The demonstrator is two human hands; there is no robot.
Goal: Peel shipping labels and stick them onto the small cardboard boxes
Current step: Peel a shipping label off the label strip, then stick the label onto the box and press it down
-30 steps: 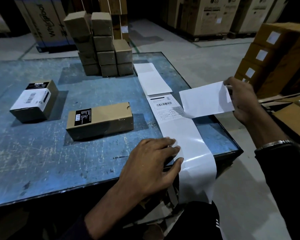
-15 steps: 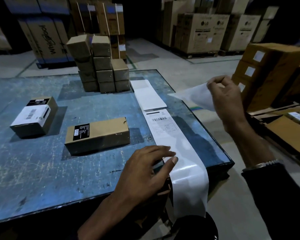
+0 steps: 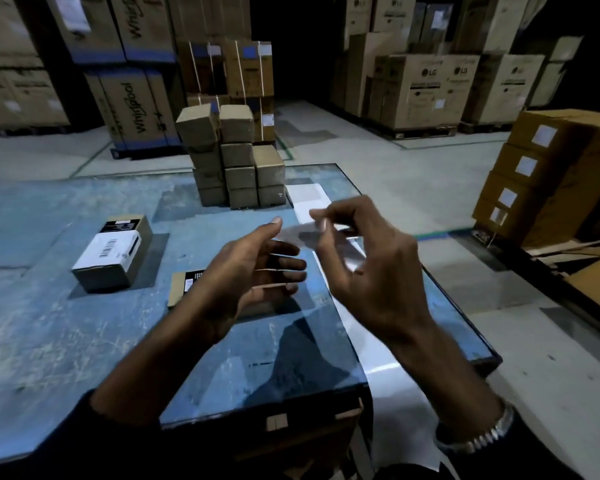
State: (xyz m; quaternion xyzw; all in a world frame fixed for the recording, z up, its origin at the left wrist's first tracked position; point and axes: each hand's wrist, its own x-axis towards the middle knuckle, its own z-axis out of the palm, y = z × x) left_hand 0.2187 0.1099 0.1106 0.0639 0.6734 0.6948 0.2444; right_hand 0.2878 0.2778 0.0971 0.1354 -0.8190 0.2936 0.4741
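Observation:
My right hand [image 3: 371,268] is raised over the blue table [image 3: 66,334] and pinches a peeled white label [image 3: 300,235], which shows blurred between both hands. My left hand [image 3: 253,271] hovers beside it with fingers spread and straight, its thumb up near the label's left edge. Under the left hand lies a long brown box [image 3: 179,289] with a black sticker, mostly hidden. A smaller box [image 3: 113,252] bearing a white barcode label sits to the left. The white backing strip [image 3: 388,386] runs along the table's right side and hangs over the front edge.
A stack of several small cardboard boxes [image 3: 236,157] stands at the table's far middle. Labelled brown cartons [image 3: 548,174] are piled on the right beside flattened cardboard. Large appliance cartons [image 3: 426,88] line the warehouse floor behind.
My right hand has carried the peeled label from the right to above the table's middle. My left hand has lifted off the backing strip and risen to meet it. The camera has tilted up.

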